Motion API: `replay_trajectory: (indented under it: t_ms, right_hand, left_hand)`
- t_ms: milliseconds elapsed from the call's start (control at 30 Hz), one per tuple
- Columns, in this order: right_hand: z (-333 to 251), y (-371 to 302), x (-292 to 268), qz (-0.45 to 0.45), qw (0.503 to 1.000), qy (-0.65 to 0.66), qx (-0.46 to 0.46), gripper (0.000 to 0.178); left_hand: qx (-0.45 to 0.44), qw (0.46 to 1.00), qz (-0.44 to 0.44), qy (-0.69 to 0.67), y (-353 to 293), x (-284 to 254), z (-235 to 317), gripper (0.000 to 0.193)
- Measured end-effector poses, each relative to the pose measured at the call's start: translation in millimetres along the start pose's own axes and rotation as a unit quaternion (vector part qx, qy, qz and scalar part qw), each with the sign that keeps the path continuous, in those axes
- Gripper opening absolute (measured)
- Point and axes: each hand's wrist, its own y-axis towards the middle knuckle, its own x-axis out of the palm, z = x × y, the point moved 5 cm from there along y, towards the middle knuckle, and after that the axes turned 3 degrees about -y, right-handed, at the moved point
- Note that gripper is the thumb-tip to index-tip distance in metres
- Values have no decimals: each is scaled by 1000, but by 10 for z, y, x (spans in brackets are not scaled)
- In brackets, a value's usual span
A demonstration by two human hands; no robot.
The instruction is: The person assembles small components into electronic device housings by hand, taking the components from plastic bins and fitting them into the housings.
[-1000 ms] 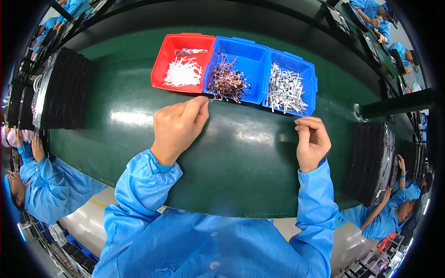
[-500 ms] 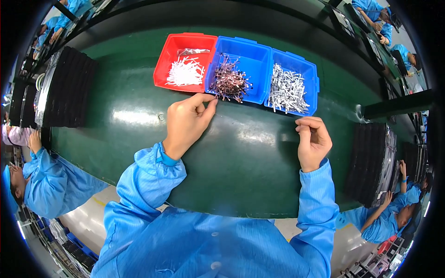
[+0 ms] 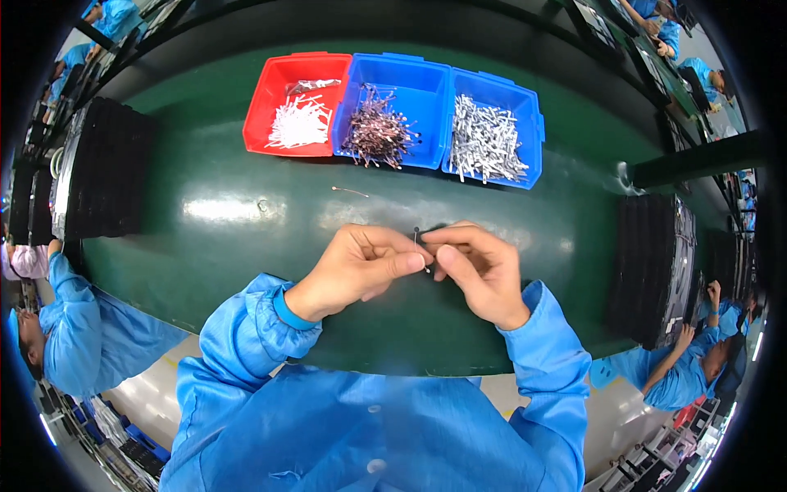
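My left hand [image 3: 361, 266] and my right hand [image 3: 479, 266] meet over the green table [image 3: 246, 238], fingertips touching. Between them they pinch a thin small metal pin [image 3: 420, 246] that stands nearly upright. A loose thin wire [image 3: 351, 191] lies on the table beyond my hands. Farther back stand three bins: a red bin [image 3: 270, 90] with white pieces, a blue bin [image 3: 410, 82] with dark brownish parts, and another blue bin [image 3: 525, 107] with silvery metal parts.
Stacks of black trays stand at the left [image 3: 98, 172] and at the right [image 3: 656, 271] of the table. Other people in blue coats sit at lower left [image 3: 57, 344], lower right [image 3: 680, 377] and along the top edge.
My left hand has drawn back from the middle bin toward me. My right hand has moved left to meet it, and both now pinch the small pin.
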Motion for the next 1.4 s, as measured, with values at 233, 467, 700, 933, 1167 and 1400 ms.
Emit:
replay_trajectory:
  t_ms: [233,467,700,933,1167,1400]
  right_hand:
    - [68,2,61,-78,983,113,125,23]
    - [98,-4,75,-124,981,105,108,21]
    - [122,-7,-19,-165,966,84,178,29]
    - [153,-19,-4,-149,962,116,197,23]
    - [121,-1,8,-123,966,116,196,24]
    - [102,-13,45,-87,967,142,192,26]
  left_hand:
    - [-61,996,-66,-2,-3,54,-52,20]
    - [-109,985,-132,-4,-21,93,-95,23]
    - [-109,983,-107,99,-32,25,42,20]
    - [-89,983,-94,133,-17,29,26,17]
    - [-91,985,-81,120,-8,-1,8,19]
    - [-75,994,-49,69,0,-4,0,20]
